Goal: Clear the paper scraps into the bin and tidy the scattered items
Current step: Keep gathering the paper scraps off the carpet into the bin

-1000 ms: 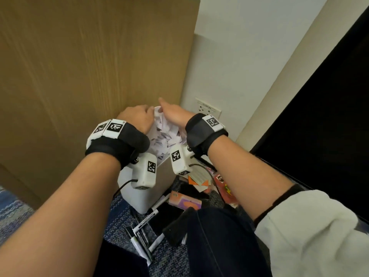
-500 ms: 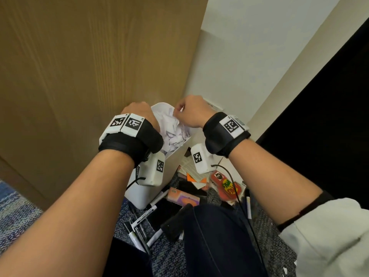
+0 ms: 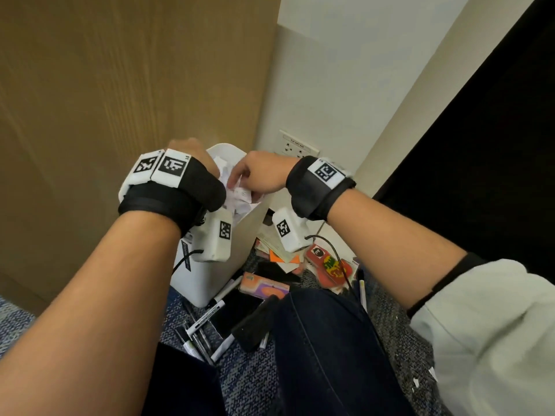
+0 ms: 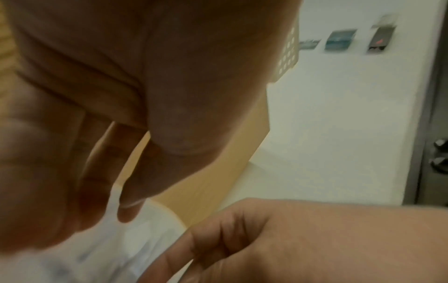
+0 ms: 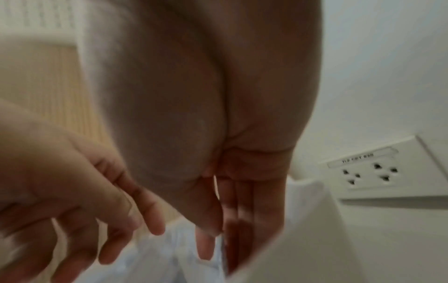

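A white bin [image 3: 210, 274] stands on the carpet against a wooden panel, heaped with white paper scraps [image 3: 240, 199]. Both hands are over its mouth. My left hand [image 3: 192, 154] is at the bin's left rim, its fingers [image 4: 130, 191] pointing down onto the paper scraps [image 4: 109, 249]. My right hand [image 3: 258, 172] is at the right rim, with straight fingers [image 5: 206, 239] reaching into the paper scraps [image 5: 169, 258]. Neither hand grips anything that I can see. The bin's rim [image 5: 310, 210] lies just right of the right hand.
Several markers [image 3: 207, 319] lie on the carpet by the bin. With them are an orange packet [image 3: 264, 288], a black block [image 3: 255, 325] and red stickers [image 3: 330, 262]. My knee in dark jeans [image 3: 324, 340] is close by. A wall socket [image 3: 298, 147] sits behind the bin.
Both hands have come down onto the paper heap, and the right hand's fingers now point down into the bin. The heap sits lower.
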The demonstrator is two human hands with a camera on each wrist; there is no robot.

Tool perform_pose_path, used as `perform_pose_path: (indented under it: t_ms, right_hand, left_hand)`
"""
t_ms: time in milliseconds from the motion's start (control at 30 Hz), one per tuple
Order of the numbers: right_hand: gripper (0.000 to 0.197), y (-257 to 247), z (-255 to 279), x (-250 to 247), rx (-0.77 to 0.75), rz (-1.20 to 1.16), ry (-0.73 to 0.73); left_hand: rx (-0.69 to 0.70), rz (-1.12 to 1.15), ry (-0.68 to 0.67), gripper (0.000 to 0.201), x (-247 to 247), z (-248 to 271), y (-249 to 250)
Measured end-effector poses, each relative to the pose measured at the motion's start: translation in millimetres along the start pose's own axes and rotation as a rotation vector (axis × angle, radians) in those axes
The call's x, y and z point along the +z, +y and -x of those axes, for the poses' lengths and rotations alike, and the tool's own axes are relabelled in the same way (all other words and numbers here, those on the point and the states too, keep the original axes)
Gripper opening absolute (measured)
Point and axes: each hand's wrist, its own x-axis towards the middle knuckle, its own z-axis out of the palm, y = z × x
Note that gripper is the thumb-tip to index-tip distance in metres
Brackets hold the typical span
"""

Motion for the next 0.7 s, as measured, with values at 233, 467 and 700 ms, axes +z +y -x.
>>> perform_pose_path:
  t_ms: [233,467,700]
  right_hand:
    - [0.022,88.4,95.3,-63.9,0.062,-0.39,0.341]
    - [0.02,270.3,305.0,-23.4,0.483,-0.588,0.546]
    - [0.017,421.6,527.7,157.7,1.106,-0.717,0.301]
  left_hand:
    - [0.226,0.138,0.218,0.024,-16.9,12.3,82.6]
    - [0.673,0.328,-0.013,0.015,60.5,64.6,259.1]
    - [0.86,0.227,-0.477,0.015,223.3,163.9,446.1]
